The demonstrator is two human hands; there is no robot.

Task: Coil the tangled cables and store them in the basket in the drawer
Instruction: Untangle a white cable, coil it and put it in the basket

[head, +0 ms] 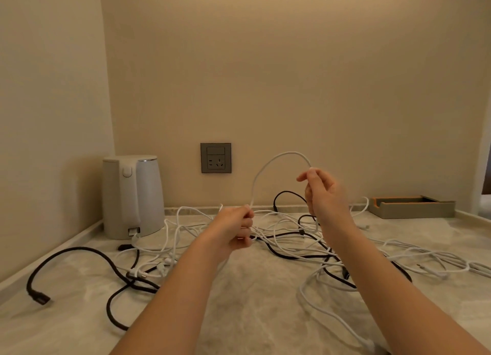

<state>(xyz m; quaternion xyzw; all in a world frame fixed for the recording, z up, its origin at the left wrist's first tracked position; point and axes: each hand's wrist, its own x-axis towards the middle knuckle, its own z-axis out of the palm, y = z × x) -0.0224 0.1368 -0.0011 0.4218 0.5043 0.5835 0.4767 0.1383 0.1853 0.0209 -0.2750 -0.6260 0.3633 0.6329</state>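
1. Pale marbled countertop, with a low raised lip along the back and the left side, set into a corner of plain beige wall.
2. On the back wall, just above the lip, a grey wall socket; in the back left corner, upright on the counter, a white kettle.
3. At the back right, against the wall, a shallow grey-brown tray with an orange inner edge; inside dark, contents not to be made out.
4. Spread over the counter from left to right, tangled cables, white and black crossing one another; at the front left a black cable in a wide loop, its plug lying near the edge.
5. Left hand: low over the middle of the tangle, fingers curled tight round strands of white cable.
6. Right hand: held higher, thumb and fingertips pinching that same white cable, which arches up between the two hands in front of the wall.
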